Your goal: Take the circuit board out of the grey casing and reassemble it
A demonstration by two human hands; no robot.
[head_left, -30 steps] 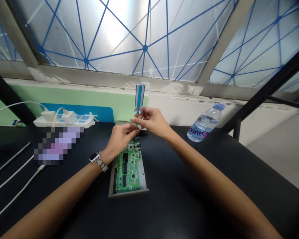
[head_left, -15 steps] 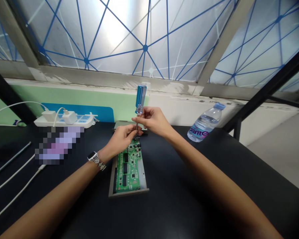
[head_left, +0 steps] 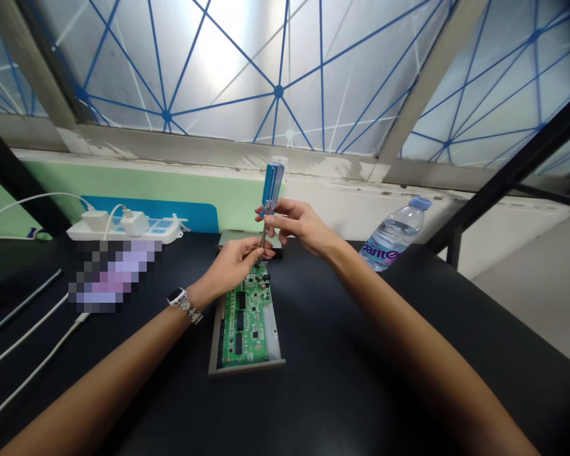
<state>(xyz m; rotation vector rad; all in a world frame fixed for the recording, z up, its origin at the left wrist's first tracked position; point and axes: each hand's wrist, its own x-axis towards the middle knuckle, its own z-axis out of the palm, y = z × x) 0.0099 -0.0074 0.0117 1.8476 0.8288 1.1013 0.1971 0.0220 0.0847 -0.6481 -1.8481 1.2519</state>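
A screwdriver [head_left: 272, 183] with a clear blue handle stands nearly upright over the far end of a green circuit board [head_left: 247, 323]. My left hand [head_left: 240, 261] pinches its metal shaft low down, close above the board. Higher up, my right hand [head_left: 297, 221] has its thumb and fingers around the bottom of the handle. The screwdriver's tip is hidden behind my left fingers. The board sits in a shallow grey metal tray [head_left: 247, 370] on the black table.
Behind my hands lies a flat grey metal piece [head_left: 227, 239]. A water bottle [head_left: 389, 235] stands tilted in view at the right. To the left are a white power strip [head_left: 171, 234] with plugs, a blurred-out object [head_left: 116, 275] and white cables [head_left: 33, 354].
My right hand has shifted slightly up the screwdriver, its fingers now nearer the handle. The handle leans a little further right. My left hand stays at the shaft.
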